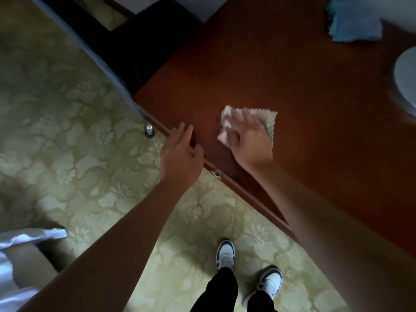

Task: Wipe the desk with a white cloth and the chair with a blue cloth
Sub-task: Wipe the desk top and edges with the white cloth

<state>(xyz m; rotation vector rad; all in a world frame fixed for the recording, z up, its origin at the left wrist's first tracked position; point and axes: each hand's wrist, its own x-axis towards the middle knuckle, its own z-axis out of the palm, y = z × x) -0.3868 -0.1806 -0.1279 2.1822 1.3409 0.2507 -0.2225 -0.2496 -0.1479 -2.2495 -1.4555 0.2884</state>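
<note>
The right hand (247, 140) is pressing flat, spread fingers on the white cloth (269, 122) near the counter (292, 75) edge, where the left hand (180, 154) is resting open; long overlapping strokes would likely be serving best.

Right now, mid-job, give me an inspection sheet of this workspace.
Surface: reddish-brown desk, bare wood around the cloth.
Job's things: white cloth flat on desk near the front edge; blue cloth lies at the far corner; black chair beyond the desk end.
Clutter: grey round object at right edge, blurred.
Grips: right hand presses the white cloth; left hand open at the desk edge.
Cables: nothing seen.
Surroundings: floral carpet.
</note>
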